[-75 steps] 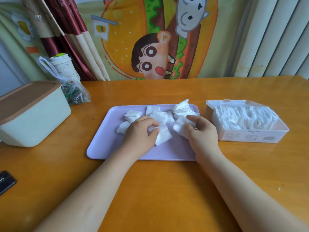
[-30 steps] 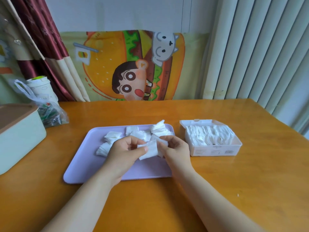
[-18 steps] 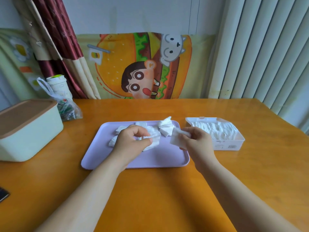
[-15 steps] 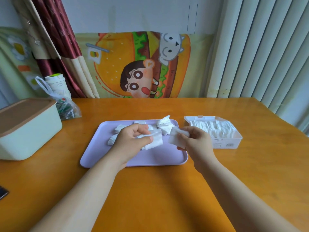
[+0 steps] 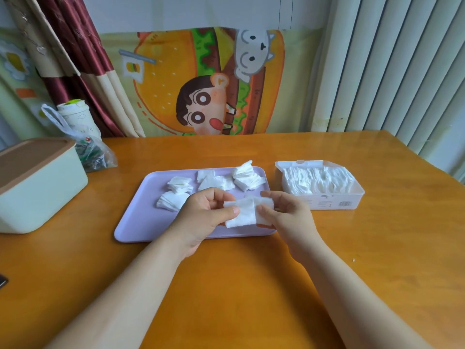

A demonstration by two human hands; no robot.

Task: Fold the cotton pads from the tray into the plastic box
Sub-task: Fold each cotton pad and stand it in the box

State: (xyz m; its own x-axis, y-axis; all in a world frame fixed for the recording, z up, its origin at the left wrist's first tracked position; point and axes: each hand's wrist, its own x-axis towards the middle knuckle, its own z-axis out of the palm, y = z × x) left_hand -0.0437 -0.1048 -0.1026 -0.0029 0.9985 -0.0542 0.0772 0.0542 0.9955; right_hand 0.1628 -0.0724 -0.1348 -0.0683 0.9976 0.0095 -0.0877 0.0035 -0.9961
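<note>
Both hands meet over the near right part of the tray (image 5: pixel 141 222). Left hand (image 5: pixel 201 217) pinches the left edge of one pad (image 5: pixel 242 212) between thumb and fingers; right hand (image 5: pixel 284 212) grips its right edge. Pad held just above the tray, partly folded. Loose pads (image 5: pixel 214 182) lie heaped at the tray's far side. Box (image 5: pixel 327 201) sits just right of the tray, lid off, packed with white pads. Table (image 5: pixel 251 285) is orange wood.

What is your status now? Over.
Left hand, right hand: both pinching cotton pad above tray. Plastic box open, pads inside. Nothing blocks the way to it.
</note>
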